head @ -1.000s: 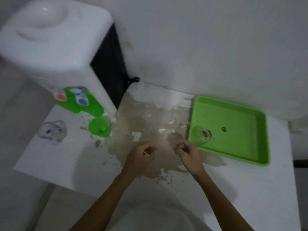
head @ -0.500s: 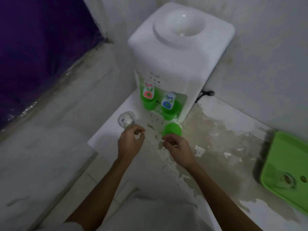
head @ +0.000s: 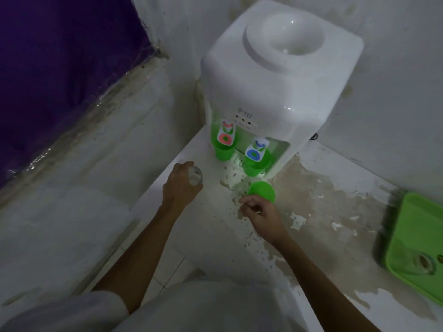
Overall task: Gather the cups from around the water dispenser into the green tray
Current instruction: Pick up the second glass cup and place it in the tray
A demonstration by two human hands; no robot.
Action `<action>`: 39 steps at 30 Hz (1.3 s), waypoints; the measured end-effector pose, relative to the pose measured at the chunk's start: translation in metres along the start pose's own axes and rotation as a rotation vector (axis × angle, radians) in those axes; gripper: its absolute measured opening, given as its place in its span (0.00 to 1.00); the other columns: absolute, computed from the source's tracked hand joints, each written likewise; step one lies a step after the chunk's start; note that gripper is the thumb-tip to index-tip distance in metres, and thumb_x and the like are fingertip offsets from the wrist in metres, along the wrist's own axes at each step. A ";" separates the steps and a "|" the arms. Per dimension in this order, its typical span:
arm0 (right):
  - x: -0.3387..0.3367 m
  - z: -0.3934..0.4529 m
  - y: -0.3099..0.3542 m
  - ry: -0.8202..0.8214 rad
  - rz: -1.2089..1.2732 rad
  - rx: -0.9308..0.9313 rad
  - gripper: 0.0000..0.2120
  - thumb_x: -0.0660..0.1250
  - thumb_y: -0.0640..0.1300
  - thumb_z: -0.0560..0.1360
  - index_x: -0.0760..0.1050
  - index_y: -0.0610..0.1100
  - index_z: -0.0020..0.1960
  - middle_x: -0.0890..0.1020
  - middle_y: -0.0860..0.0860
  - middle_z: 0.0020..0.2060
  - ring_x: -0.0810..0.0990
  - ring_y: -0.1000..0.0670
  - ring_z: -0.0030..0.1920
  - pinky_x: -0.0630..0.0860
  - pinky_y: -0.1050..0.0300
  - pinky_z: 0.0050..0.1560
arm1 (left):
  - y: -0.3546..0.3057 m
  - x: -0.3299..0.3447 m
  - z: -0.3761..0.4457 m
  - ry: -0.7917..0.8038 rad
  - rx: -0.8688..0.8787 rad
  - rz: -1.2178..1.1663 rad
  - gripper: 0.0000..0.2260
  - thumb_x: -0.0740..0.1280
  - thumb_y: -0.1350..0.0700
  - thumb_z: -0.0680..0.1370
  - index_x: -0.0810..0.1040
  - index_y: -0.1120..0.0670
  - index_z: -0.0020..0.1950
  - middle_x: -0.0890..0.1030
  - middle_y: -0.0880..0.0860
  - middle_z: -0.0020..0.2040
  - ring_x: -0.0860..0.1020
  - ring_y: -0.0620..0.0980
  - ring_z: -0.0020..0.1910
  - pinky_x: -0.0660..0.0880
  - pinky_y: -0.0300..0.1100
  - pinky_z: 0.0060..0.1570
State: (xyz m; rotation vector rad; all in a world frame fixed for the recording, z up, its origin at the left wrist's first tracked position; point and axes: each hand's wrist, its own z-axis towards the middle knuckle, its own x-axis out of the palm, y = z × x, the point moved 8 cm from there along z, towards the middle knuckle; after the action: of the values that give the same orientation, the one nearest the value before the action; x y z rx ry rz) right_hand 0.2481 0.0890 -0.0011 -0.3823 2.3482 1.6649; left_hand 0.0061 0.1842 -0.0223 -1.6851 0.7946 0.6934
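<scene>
left hand (head: 182,185): closing around small clear glass cup (head: 196,176) near worktop's left edge
right hand (head: 260,212): loosely curled, empty, nearing round green plastic cup (head: 261,191)
tip: be lifting straight up

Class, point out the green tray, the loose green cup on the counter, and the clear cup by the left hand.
green tray (head: 407,226), head view, near rim.
green cup (head: 262,191), head view, open mouth.
clear cup (head: 196,176), head view, rim.

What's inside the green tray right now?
One clear glass cup sits in the green tray, near its front left corner, with a small dark spot beside it. The rest of the tray runs off the picture's right edge, so anything there is hidden.
</scene>
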 end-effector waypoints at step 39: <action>-0.408 -0.298 -0.261 -0.808 0.632 0.333 0.18 0.75 0.47 0.72 0.74 0.57 0.59 0.81 0.48 0.56 0.85 0.51 0.46 0.80 0.58 0.39 | -0.437 0.338 -0.304 0.779 0.598 -0.222 0.15 0.77 0.58 0.72 0.80 0.46 0.56 0.81 0.46 0.56 0.79 0.45 0.55 0.75 0.31 0.51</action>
State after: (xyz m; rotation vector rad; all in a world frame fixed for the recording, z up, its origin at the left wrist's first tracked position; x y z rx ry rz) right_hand 0.7078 -0.2452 0.0034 0.9948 2.0935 1.2111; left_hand 0.5728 -0.0848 0.0377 -1.4233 1.1771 -0.3805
